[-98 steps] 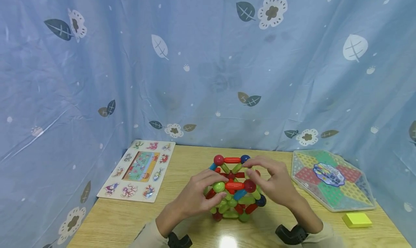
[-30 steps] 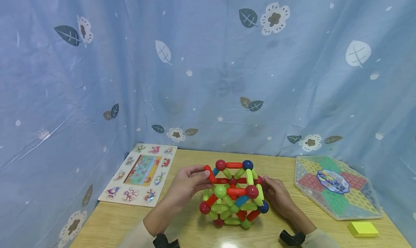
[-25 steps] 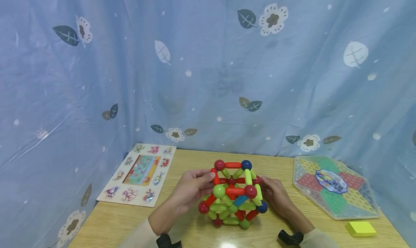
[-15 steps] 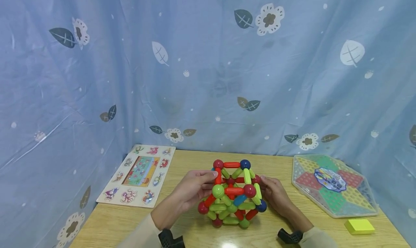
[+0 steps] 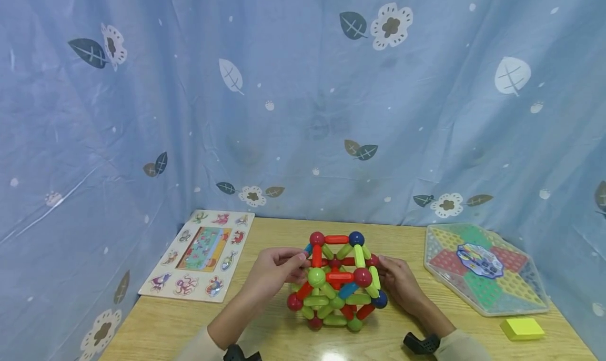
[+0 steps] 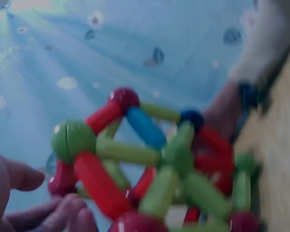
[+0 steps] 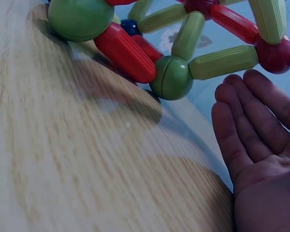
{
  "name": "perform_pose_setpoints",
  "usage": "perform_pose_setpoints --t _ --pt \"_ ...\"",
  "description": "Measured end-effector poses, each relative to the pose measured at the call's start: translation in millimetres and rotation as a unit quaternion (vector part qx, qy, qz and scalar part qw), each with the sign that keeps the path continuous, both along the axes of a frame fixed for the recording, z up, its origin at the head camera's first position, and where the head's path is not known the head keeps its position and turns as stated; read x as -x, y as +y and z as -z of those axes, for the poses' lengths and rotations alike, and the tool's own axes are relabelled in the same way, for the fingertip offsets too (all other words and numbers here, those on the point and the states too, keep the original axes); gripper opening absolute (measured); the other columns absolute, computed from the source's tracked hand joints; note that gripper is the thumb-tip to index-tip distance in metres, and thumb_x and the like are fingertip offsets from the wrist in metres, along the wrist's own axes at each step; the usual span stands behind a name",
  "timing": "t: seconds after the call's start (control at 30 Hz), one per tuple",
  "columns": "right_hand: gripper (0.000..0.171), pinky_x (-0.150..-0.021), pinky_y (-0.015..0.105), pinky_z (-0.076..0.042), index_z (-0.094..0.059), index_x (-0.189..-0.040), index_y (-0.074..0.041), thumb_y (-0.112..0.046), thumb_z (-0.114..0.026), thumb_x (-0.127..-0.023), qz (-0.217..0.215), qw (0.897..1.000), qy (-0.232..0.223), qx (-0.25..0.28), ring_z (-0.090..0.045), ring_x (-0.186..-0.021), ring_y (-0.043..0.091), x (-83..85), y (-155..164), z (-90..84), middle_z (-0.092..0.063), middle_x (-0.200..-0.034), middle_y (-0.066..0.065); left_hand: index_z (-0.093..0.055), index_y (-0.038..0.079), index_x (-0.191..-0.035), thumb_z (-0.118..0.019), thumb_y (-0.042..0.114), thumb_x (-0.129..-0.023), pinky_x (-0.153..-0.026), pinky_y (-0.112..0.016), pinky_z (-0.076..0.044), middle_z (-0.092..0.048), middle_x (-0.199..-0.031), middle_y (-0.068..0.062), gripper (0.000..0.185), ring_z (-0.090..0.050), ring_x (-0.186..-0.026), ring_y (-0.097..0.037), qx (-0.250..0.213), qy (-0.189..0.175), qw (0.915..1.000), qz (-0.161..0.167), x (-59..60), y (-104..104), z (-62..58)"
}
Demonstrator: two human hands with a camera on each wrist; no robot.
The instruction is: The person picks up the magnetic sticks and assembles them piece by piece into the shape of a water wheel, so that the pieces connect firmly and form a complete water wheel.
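Note:
A ball-and-rod magnetic construction (image 5: 337, 301) of red, green and blue balls joined by red, lime and blue rods stands on the table. My left hand (image 5: 276, 271) is at its upper left side, thumb and fingers just left of an upright red rod (image 5: 316, 256). In the left wrist view, the left fingers (image 6: 72, 212) and thumb are spread apart beside the green ball (image 6: 73, 141). On the right side, my right hand (image 5: 402, 284) has its fingertips at a red ball (image 5: 372, 260). The right wrist view shows the right fingers (image 7: 253, 108) extended just under the red ball (image 7: 275, 55).
A sea-animal puzzle board (image 5: 168, 284) lies on the wooden table (image 5: 265, 234) at the left. To the right are a hexagonal Chinese checkers board (image 5: 487, 269) and a yellow block (image 5: 522, 328). A blue patterned curtain (image 5: 293, 113) encloses the back and sides.
My left hand brought a red rod to the upper left of the construction, where it now joins a red and a green ball, then drew back left. The right hand moved down to the right side.

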State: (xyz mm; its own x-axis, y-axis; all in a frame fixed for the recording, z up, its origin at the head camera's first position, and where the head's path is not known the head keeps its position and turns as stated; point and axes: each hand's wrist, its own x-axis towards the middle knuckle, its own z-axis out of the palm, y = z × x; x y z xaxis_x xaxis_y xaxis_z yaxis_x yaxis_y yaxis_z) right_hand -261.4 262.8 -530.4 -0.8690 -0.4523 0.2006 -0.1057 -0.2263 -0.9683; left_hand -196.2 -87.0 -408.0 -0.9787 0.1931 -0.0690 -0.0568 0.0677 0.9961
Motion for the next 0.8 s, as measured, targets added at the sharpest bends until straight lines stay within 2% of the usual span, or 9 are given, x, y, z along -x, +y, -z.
perform_pose_setpoints --t 0.1,0.17,0.2,0.3,0.4,0.5,0.6,0.7,0.8 --pt "0.052 -0.100 0.027 -0.061 -0.081 -0.127 -0.025 -0.020 -0.029 -0.122 0.002 1.000 0.005 0.007 -0.075 -0.115 0.007 -4.2 1 -0.9 -0.081 -0.123 -0.005 -0.075 0.008 -0.132 -0.072 0.013 -0.104 -0.083 -0.029 -0.064 -0.077 -0.125 -0.012 0.029 -0.073 -0.103 -0.023 0.052 0.072 0.9953 -0.037 -8.6 -8 8.4" --pt "0.052 -0.099 0.027 -0.062 -0.080 -0.129 -0.025 -0.019 -0.029 -0.122 -0.003 1.000 0.008 0.013 -0.075 -0.116 0.007 -8.7 2 -2.2 -0.081 -0.125 -0.005 -0.069 0.012 -0.141 -0.071 0.002 -0.098 -0.084 -0.027 -0.062 -0.069 -0.138 -0.012 0.044 -0.068 -0.114 -0.028 0.062 0.090 0.9932 -0.039 -14.0 -13 17.9" --pt "0.051 -0.099 0.027 -0.062 -0.079 -0.131 -0.024 -0.018 -0.029 -0.121 -0.006 1.000 0.008 0.015 -0.075 -0.116 0.007 -11.5 2 -3.0 -0.080 -0.127 -0.006 -0.063 0.014 -0.148 -0.069 -0.002 -0.094 -0.086 -0.026 -0.061 -0.062 -0.147 -0.013 0.056 -0.065 -0.120 -0.029 0.058 0.087 0.9941 -0.028 -16.6 -15 23.4" --pt "0.047 -0.098 0.028 -0.063 -0.071 -0.143 -0.016 -0.015 -0.030 -0.120 -0.010 1.000 0.016 0.014 -0.075 -0.117 0.008 -21.5 1 -5.7 -0.077 -0.133 -0.007 -0.036 0.016 -0.169 -0.067 -0.008 -0.084 -0.091 -0.026 -0.061 -0.038 -0.166 -0.019 0.093 -0.060 -0.131 -0.033 0.021 0.047 0.9973 0.052 -21.4 -22 42.9" --pt "0.047 -0.098 0.029 -0.063 -0.049 -0.158 0.006 -0.013 -0.034 -0.119 0.004 1.000 0.014 0.001 -0.074 -0.119 0.008 -31.4 -5 -9.0 -0.073 -0.138 -0.009 -0.009 0.018 -0.176 -0.072 -0.008 -0.085 -0.100 -0.031 -0.061 -0.021 -0.177 -0.022 0.114 -0.061 -0.138 -0.034 -0.023 -0.006 0.9895 0.142 -21.3 -26 64.0" --pt "0.059 -0.099 0.028 -0.062 -0.024 -0.162 0.021 -0.016 -0.037 -0.118 0.019 1.000 -0.009 -0.010 -0.073 -0.118 0.007 -38.9 -14 -11.4 -0.072 -0.137 -0.011 -0.001 0.023 -0.177 -0.081 -0.002 -0.088 -0.110 -0.031 -0.057 -0.029 -0.178 -0.018 0.122 -0.062 -0.143 -0.030 -0.031 -0.016 0.9806 0.193 -15.0 -24 83.6" --pt "0.064 -0.102 0.029 -0.061 -0.013 -0.166 0.019 -0.018 -0.036 -0.119 0.010 0.999 -0.030 -0.006 -0.072 -0.121 0.008 -43.6 -20 -11.9 -0.071 -0.139 -0.011 -0.011 0.028 -0.176 -0.088 0.002 -0.087 -0.116 -0.027 -0.051 -0.046 -0.172 -0.009 0.120 -0.060 -0.146 -0.024 -0.021 0.010 0.9782 0.206 -4.7 -22 98.1" --pt "0.057 -0.105 0.031 -0.060 -0.023 -0.170 0.005 -0.020 -0.033 -0.120 -0.008 0.999 -0.033 0.007 -0.072 -0.124 0.009 -45.7 -23 -11.3 -0.071 -0.142 -0.009 -0.023 0.030 -0.173 -0.091 0.004 -0.085 -0.117 -0.025 -0.049 -0.052 -0.167 -0.003 0.114 -0.060 -0.146 -0.023 -0.011 0.038 0.9774 0.208 4.8 -21 105.6" --pt "0.049 -0.104 0.030 -0.060 -0.037 -0.167 -0.008 -0.020 -0.032 -0.120 -0.010 0.999 -0.029 0.015 -0.072 -0.122 0.009 -46.2 -23 -10.7 -0.071 -0.142 -0.007 -0.029 0.030 -0.171 -0.094 0.009 -0.084 -0.117 -0.024 -0.048 -0.054 -0.166 -0.001 0.110 -0.059 -0.147 -0.022 0.008 0.050 0.9777 0.204 10.9 -21 108.5"
